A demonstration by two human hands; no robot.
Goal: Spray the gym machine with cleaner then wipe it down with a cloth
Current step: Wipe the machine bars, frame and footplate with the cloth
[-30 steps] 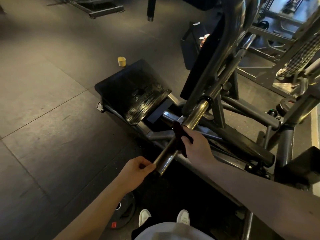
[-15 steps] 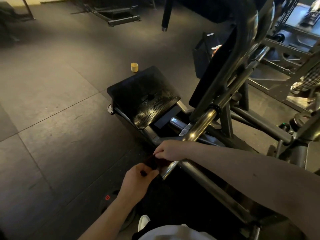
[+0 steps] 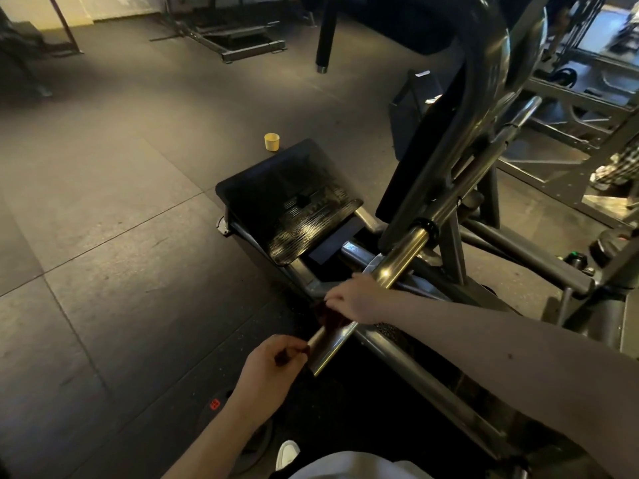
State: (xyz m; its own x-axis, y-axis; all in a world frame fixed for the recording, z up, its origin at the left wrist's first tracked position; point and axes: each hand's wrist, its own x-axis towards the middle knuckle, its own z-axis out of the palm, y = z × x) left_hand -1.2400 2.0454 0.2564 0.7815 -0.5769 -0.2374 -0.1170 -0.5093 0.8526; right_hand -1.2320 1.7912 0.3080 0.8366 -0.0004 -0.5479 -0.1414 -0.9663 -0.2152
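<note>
At free end of chrome bar (image 3: 403, 255) | right hand (image 3: 352, 300) grips dark red cloth (image 3: 330, 318) over bar | left hand (image 3: 273, 363) pinches its corner just beside end edge | open rubber floor (image 3: 121, 236) on left side

yellow cup (image 3: 271, 142): upright on floor | floor (image 3: 103, 236): dark rubber tiles, seams visible | weight plate (image 3: 214, 405): flat on floor, red mark | steel frame (image 3: 242, 46): background, on floor

tally: one dark red cloth (image 3: 328, 318); one polished steel bar (image 3: 397, 264); one small yellow cup (image 3: 271, 142); one black ribbed foot plate (image 3: 297, 205); one white shoe (image 3: 287, 452); two hands: left hand (image 3: 273, 357), right hand (image 3: 352, 300).
</note>
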